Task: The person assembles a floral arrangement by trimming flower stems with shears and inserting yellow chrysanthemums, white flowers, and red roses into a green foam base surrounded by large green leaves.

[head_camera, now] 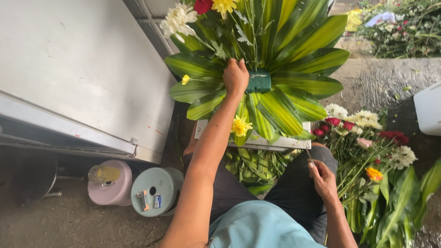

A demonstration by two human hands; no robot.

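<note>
A fan of green and yellow striped leaves (285, 69) radiates from a dark green foam block (259, 81), with white, red and yellow flowers (183, 20) at its top. My left hand (235, 76) reaches up and presses a stem into the arrangement just left of the foam block. A yellow chrysanthemum (240, 125) hangs low in the leaves beside my forearm. My right hand (321, 177) rests over my knee and pinches a thin stem or stick (309, 156) between its fingers.
A pile of cut flowers and leaves (372, 151) lies at my right. A grey metal cabinet (78, 78) stands at the left, with a pink stool (112, 183) and a pale green stool (156, 190) carrying small tools. Leaf trimmings (255, 167) lie below a white board (271, 143).
</note>
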